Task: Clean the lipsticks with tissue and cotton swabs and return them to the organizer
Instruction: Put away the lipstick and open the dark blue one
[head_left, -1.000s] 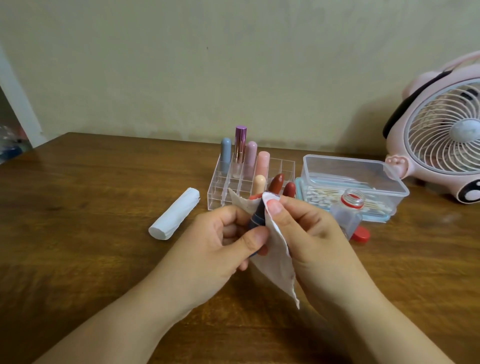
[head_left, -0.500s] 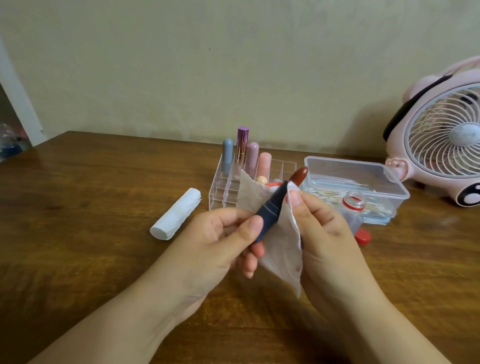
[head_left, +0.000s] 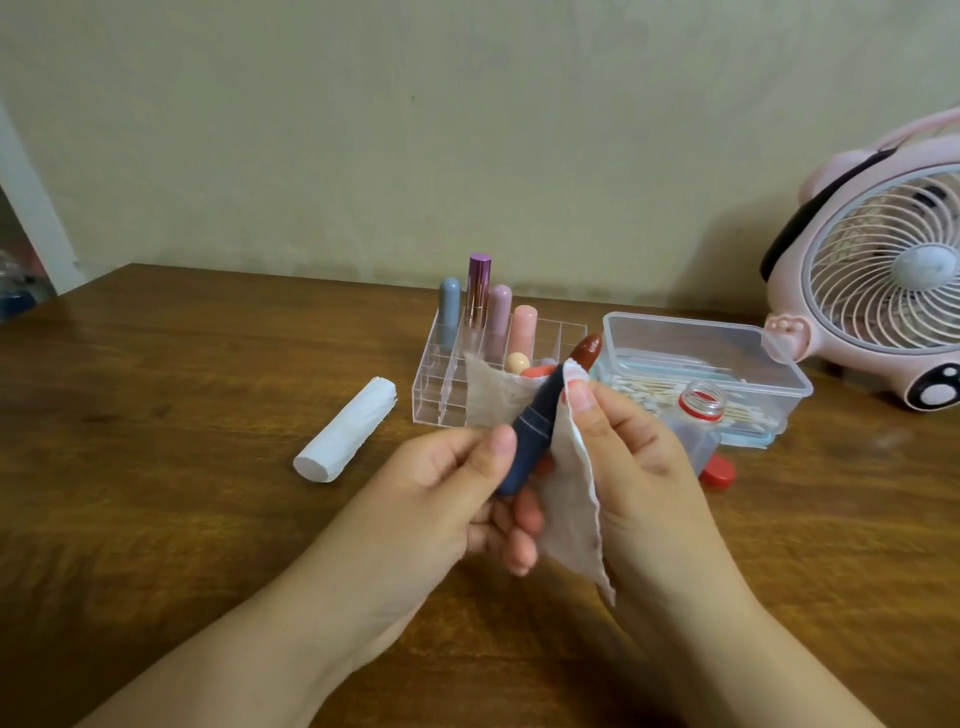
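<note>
Hands meet over a wooden table (head_left: 156, 441), working on one uncapped lipstick (head_left: 540, 426). The left hand (head_left: 447, 499) pinches the navy tube near its base between thumb and curled fingers, holding it tilted so that the brown-red bullet points up and to the right. The right hand (head_left: 634, 462) pinches a stained tissue (head_left: 571, 499) against the tube's upper end, just below the bullet, its thumb pressing the tissue's edge there; the rest of the sheet hangs down between the two hands, and one corner shows behind the tube.

Just behind the hands stands a clear organizer (head_left: 441, 384). Its back row holds four capped lipsticks upright: grey-blue, metallic purple, mauve and peach. A cream-tipped one and a red-tipped one show in a nearer row, partly hidden by the tissue. To the left of the organizer lies a white tissue roll (head_left: 345, 436), apart from it. To the right sits a clear box (head_left: 701, 364) with cotton swabs (head_left: 649, 389) inside. A small open bottle (head_left: 698, 415) with a red-ringed neck stands in front of the box, and a red cap (head_left: 719, 470) lies on the table beside it. A pink fan (head_left: 883, 270) stands at the far right against the wall.
</note>
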